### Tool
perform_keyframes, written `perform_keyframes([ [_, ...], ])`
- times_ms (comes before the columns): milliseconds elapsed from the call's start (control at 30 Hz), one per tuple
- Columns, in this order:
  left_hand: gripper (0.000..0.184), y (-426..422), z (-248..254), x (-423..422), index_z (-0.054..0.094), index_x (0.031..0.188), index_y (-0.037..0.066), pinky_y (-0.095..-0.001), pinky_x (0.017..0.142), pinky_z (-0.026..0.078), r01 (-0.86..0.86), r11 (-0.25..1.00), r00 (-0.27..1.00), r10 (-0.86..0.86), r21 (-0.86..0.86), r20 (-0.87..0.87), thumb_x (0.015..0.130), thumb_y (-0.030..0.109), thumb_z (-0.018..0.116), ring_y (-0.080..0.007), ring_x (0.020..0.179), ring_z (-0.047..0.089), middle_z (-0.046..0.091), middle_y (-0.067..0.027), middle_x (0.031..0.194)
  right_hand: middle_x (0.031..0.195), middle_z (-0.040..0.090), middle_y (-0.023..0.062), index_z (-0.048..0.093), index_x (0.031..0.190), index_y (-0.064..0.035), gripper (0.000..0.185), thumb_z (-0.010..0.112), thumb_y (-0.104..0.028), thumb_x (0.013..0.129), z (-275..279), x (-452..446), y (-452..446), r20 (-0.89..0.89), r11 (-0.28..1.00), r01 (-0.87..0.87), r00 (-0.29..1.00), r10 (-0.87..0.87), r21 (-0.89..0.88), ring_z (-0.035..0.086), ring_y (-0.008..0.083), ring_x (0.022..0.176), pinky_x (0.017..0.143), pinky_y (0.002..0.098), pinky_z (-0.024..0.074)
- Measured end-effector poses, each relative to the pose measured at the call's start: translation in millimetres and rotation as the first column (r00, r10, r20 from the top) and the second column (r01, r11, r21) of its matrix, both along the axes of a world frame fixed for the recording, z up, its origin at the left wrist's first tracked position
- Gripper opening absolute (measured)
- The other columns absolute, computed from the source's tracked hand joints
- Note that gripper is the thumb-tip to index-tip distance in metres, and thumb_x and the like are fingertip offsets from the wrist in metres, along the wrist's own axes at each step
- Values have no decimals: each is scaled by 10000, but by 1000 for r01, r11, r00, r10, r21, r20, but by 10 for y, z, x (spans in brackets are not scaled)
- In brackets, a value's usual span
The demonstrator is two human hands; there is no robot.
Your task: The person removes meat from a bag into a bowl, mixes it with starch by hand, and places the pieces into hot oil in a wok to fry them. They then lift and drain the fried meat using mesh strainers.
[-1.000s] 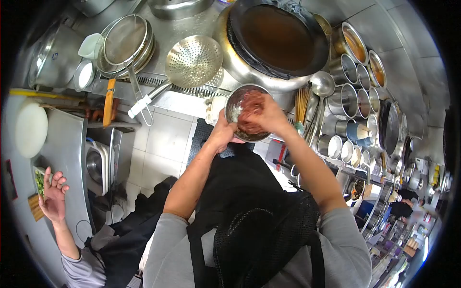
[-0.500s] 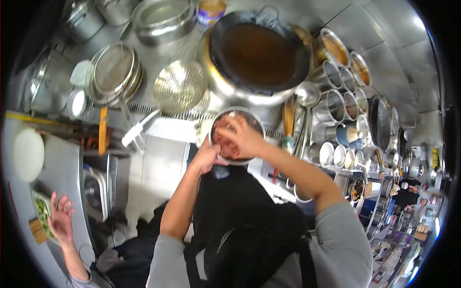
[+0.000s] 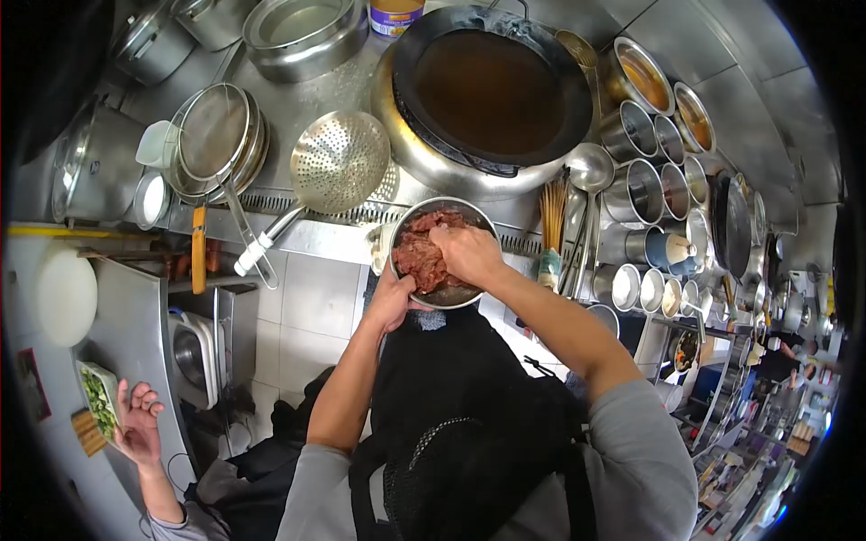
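Observation:
My left hand is closed on the near left rim of a round metal bowl and holds it up at the front edge of the cooking range. Inside the bowl lies a heap of raw red meat, in what look like thin slices. My right hand reaches in from the right, its fingers curled down into the meat; the fingertips are hidden there. Just behind the bowl stands a large dark wok of brown liquid. A perforated skimmer rests to the bowl's left.
Stacked strainers lie farther left. On the right are bamboo sticks, a ladle and several metal pots. At lower left, a co-worker's hand is beside a tray of chopped greens.
My right hand's fingers, spread over the meat before, are now curled into it toward the bowl's right side. More meat shows. The co-worker's hand has shifted slightly right and down.

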State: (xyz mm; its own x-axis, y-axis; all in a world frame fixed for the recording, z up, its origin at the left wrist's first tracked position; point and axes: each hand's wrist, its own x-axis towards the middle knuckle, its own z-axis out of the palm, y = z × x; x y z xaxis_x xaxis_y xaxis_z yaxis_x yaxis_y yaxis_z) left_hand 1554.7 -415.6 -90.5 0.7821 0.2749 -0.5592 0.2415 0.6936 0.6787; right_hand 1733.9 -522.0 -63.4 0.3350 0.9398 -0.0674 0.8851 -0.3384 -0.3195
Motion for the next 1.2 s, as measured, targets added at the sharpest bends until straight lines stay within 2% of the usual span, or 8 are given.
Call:
perform_keyframes([
  [200,764,-5,-13,3,193,1644,148,-447,710,705,-5,1000,1000,5,-12,-7,947,-57,428,-338,1197,696,524,-181,1500,802,744,236,634,1021,-77,134,638,-99,889,382,-101,-76,-77,992,61,995,-69,-106,763,420,819,727,541,606],
  [267,749,-9,-23,15,190,1641,152,-439,704,706,-7,1000,1000,7,-18,-6,960,-51,425,-341,1178,702,517,-184,1498,1099,720,310,660,1120,-55,249,652,-54,871,498,-85,-142,-182,991,33,982,-57,-131,753,436,933,825,545,599],
  [300,735,-16,-9,22,187,1639,156,-432,698,707,-6,1000,1000,6,-20,-5,972,-46,421,-345,1160,707,509,-186,1496,1099,720,310,660,1120,-55,249,652,-54,871,558,-90,-182,-185,991,29,981,-54,-133,753,436,933,825,545,599],
  [400,745,-23,65,43,197,1637,141,-440,709,707,7,1000,1000,-8,-13,-13,954,-57,419,-352,1178,700,507,-192,1502,1589,358,290,646,1330,-52,467,704,-82,868,741,-70,-254,-261,970,0,963,-65,-242,687,489,1099,965,529,565],
  [733,735,36,15,40,222,1632,156,-460,722,703,85,996,996,-85,-3,4,963,-50,442,-337,1174,697,536,-168,1483,1455,563,222,670,1140,-103,304,738,-180,854,48,-411,-22,-88,997,-3,996,11,82,650,480,1142,954,534,564],
  [833,724,-5,17,50,196,1634,159,-453,713,701,83,996,996,-84,20,16,984,-51,435,-341,1163,701,535,-173,1482,1399,609,197,677,1069,-112,230,720,-164,849,-76,-320,76,-31,999,37,999,-37,13,661,462,1116,918,516,577],
  [1000,713,-25,42,94,202,1627,159,-438,675,702,66,997,998,-66,27,-15,989,-47,445,-337,1122,718,528,-185,1483,931,762,235,728,998,-83,192,628,-111,836,190,-75,148,-117,985,62,990,-82,-163,750,426,930,815,539,586],
  [1200,647,-59,38,105,231,1588,94,-418,672,704,4,1000,1000,-4,12,-19,997,-38,461,-333,1105,725,510,-196,1484,966,735,290,719,1086,-81,273,627,-51,831,577,67,73,-267,975,162,943,-199,-155,709,491,965,848,558,574],
])
